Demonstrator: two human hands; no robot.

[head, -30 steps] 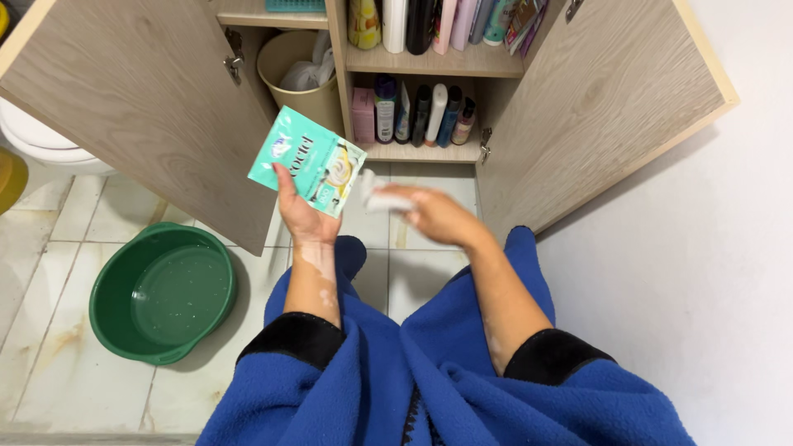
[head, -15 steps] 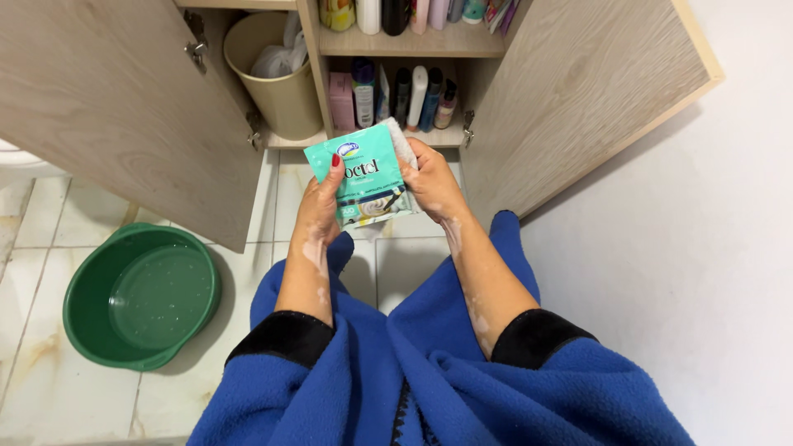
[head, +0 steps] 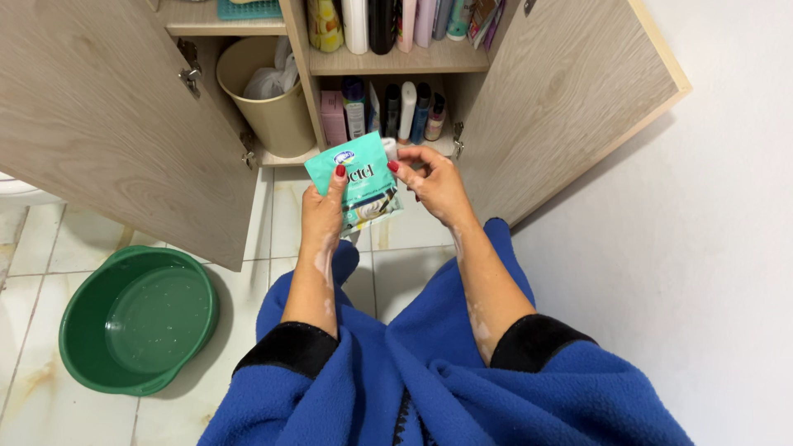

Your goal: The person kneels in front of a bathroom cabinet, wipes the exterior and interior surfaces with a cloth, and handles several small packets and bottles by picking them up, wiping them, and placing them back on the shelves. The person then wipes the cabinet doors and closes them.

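A flat teal packet [head: 357, 177] with white and yellow print is held up in front of an open wooden cabinet. My left hand [head: 324, 211] grips its left side, thumb on the front. My right hand [head: 434, 183] pinches the packet's upper right corner with its fingertips. Both forearms stick out of blue sleeves with black cuffs.
The cabinet shelves [head: 396, 62] hold several bottles and tubes. A beige bin [head: 268, 95] with a white bag stands in the left compartment. Two cabinet doors [head: 116, 124] swing wide open. A green basin [head: 136, 318] sits on the tiled floor at left. A white wall is at right.
My right hand came from below the packet up to its right corner. The packet stayed in my left hand and turned more upright. The view shifted slightly.
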